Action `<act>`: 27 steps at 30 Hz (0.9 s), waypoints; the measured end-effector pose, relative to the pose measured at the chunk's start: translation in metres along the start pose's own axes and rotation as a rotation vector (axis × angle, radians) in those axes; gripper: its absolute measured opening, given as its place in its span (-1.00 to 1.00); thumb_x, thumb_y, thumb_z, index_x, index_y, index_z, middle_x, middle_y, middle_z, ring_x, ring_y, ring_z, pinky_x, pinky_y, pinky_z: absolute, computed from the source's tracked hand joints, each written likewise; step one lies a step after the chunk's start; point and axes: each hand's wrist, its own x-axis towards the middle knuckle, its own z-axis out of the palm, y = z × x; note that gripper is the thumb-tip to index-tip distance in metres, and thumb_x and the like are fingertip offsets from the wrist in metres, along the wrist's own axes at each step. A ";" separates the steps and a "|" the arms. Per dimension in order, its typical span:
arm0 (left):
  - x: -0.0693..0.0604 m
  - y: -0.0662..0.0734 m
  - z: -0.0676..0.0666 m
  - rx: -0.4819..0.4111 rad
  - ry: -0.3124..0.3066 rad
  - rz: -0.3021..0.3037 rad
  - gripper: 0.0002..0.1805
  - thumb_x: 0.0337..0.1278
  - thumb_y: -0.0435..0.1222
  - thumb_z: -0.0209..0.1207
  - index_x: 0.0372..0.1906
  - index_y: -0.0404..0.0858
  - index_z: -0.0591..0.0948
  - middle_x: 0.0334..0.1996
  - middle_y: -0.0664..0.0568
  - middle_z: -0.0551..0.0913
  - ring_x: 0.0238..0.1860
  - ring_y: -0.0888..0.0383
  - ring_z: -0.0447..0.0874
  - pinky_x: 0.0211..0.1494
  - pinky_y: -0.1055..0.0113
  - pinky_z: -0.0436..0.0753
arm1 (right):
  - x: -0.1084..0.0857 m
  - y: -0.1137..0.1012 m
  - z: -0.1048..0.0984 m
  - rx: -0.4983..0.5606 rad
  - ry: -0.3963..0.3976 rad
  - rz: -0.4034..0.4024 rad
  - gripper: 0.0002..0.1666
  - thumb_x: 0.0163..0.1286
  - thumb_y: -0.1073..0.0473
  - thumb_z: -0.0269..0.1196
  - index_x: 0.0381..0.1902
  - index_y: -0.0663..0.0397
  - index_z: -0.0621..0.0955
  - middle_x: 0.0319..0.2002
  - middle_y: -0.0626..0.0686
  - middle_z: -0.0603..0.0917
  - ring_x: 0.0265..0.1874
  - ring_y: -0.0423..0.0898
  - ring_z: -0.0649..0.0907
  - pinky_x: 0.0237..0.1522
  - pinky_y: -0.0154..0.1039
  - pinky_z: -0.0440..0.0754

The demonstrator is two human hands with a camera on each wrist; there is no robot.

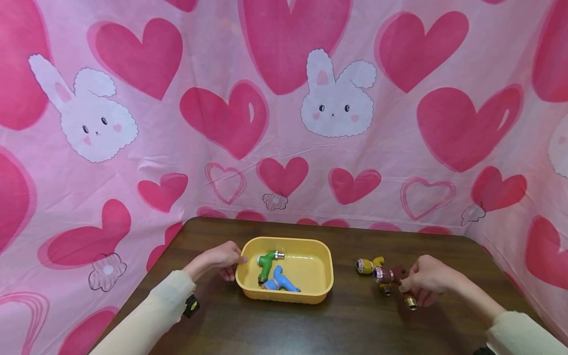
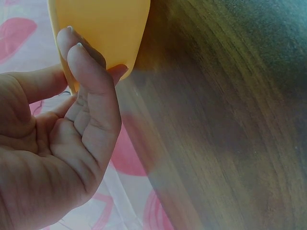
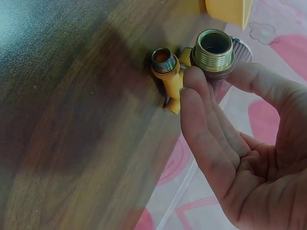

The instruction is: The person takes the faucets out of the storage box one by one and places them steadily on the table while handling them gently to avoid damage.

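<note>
Toward the lower right of the head view, my right hand (image 1: 429, 282) pinches a brown tap (image 1: 387, 275) between thumb and fingers, close to its threaded brass end (image 1: 410, 301). Its ringed knob points left, just in front of a yellow tap (image 1: 366, 266) beside it; from these angles I cannot tell whether the two touch.

At the lower centre, a yellow tray (image 1: 288, 296) sits on the wooden desk (image 1: 346, 325). My left hand (image 1: 224, 259) is clamped on its left rim, thumb and fingers on either side of the wall. Within the tray, toward its left half, lie a green tap (image 1: 266, 266) and, nearer me, a blue tap (image 1: 280, 281).

The brown tap looks like metal under paint, so I judge it stiff, rather heavy for its size and hard to harm. The painted body may feel slick, and with my pinch near one end the knob side could tip down. The neck just behind the thread gives a fair hold; a grip further toward the middle would balance it better. The tray seems light, thin-walled plastic, probably quick to slide if bumped, and its rim is the natural place to steady it.
</note>
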 end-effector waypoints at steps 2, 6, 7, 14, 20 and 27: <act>0.000 0.000 0.000 -0.004 -0.002 0.000 -0.69 0.57 -0.31 0.14 -0.31 -0.44 0.69 -0.69 -0.08 0.61 -0.72 0.18 0.56 -0.58 0.34 0.68 | 0.000 0.001 0.000 0.000 0.001 0.005 -0.71 0.24 0.24 0.40 -0.63 0.19 0.61 -0.66 0.07 0.66 -0.62 -0.02 0.74 -0.54 -0.11 0.77; 0.000 -0.001 0.000 -0.005 0.000 0.002 -0.69 0.57 -0.31 0.14 -0.31 -0.44 0.69 -0.69 -0.08 0.61 -0.72 0.18 0.56 -0.58 0.34 0.67 | 0.001 0.002 0.000 0.000 0.006 0.014 -0.71 0.25 0.24 0.40 -0.63 0.19 0.61 -0.66 0.07 0.66 -0.62 -0.01 0.74 -0.53 -0.10 0.77; 0.000 0.000 0.000 -0.004 0.001 0.002 -0.69 0.57 -0.31 0.14 -0.31 -0.44 0.69 -0.69 -0.08 0.61 -0.72 0.18 0.56 -0.58 0.34 0.67 | 0.001 0.002 0.001 0.000 0.006 0.014 -0.71 0.25 0.24 0.40 -0.63 0.19 0.61 -0.66 0.07 0.66 -0.62 -0.01 0.74 -0.53 -0.10 0.77; 0.001 -0.001 0.000 -0.005 0.001 0.000 -0.71 0.55 -0.31 0.16 -0.30 -0.42 0.70 -0.68 -0.08 0.61 -0.73 0.18 0.56 -0.58 0.34 0.68 | 0.002 0.003 0.000 -0.003 0.013 0.025 -0.71 0.25 0.23 0.41 -0.62 0.20 0.62 -0.66 0.07 0.66 -0.62 -0.01 0.74 -0.53 -0.10 0.77; 0.001 -0.001 0.000 -0.002 0.005 0.007 -0.72 0.54 -0.32 0.17 -0.30 -0.43 0.71 -0.68 -0.09 0.61 -0.73 0.17 0.56 -0.57 0.32 0.69 | 0.003 0.005 -0.001 0.003 0.012 0.021 -0.72 0.26 0.23 0.41 -0.62 0.20 0.64 -0.66 0.07 0.66 -0.62 -0.01 0.74 -0.53 -0.10 0.77; 0.000 -0.001 0.000 0.005 -0.001 0.030 -0.69 0.52 -0.33 0.17 -0.37 -0.46 0.69 -0.71 -0.07 0.60 -0.74 0.18 0.55 -0.59 0.32 0.68 | 0.002 0.008 -0.005 0.012 -0.001 0.021 -0.70 0.27 0.23 0.42 -0.63 0.18 0.63 -0.65 0.06 0.65 -0.62 -0.01 0.73 -0.53 -0.09 0.77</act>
